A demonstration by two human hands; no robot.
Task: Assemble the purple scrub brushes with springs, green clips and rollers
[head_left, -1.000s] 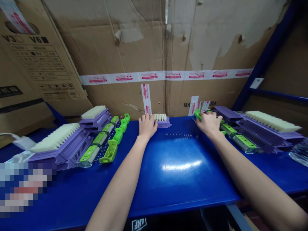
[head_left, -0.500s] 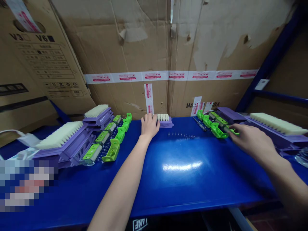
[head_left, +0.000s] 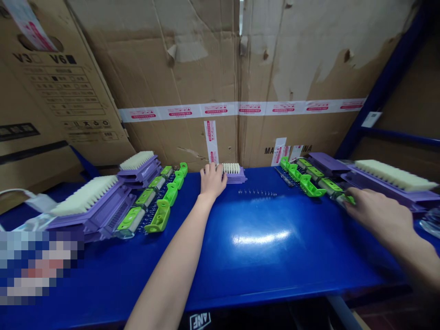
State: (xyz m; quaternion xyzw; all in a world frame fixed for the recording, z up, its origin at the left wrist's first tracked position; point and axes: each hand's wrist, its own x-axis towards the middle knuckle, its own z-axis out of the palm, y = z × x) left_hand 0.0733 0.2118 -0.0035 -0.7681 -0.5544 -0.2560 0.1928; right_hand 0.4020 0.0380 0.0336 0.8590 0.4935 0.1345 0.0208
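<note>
My left hand rests at the back of the blue table, its fingers curled against the left end of a small purple brush block with white bristles. My right hand is low on the right, its fingers closed round the near end of a clear part with a green top, last in a row of such parts. A row of green clips lies just left of that row. A line of small metal springs sits between my hands.
On the left stand purple brush heads with white bristles, a row of clear-and-green parts, green clips and more springs. Long purple brush pieces lie at the far right. Cardboard boxes wall the back. A blue rack post rises right.
My right hand left the back of the green clip row and moved right and toward me along the row, closing on the nearest clear-and-green part. My left hand stayed on the brush block.
</note>
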